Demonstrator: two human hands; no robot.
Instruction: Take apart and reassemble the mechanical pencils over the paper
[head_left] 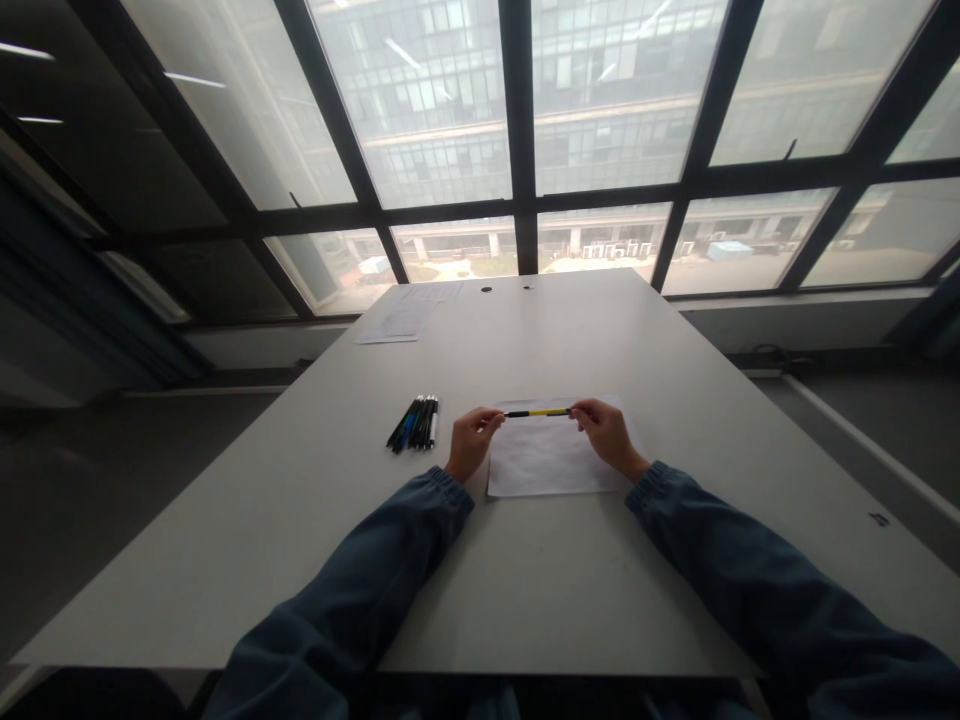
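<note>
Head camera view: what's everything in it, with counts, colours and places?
Table: one, white, centre
Paper: one sheet or stack, white, table's near middle
Held pen: one, yellow and black, over the paper
Other pens: several, mostly black, some blue, left of the paper
Other papers: unclear, white, table's far left
Round spots: two, dark, table's far end
Small item: one, dark, table's right edge
Windows: several panes, black frames, beyond the table
Building: at least one, pale, outside
Curtains: two, dark blue, both sides
Sleeves: two, blue, both forearms
Left hand: one, bare, pinching the pen's left end
Right hand: one, bare, pinching its right end
</note>
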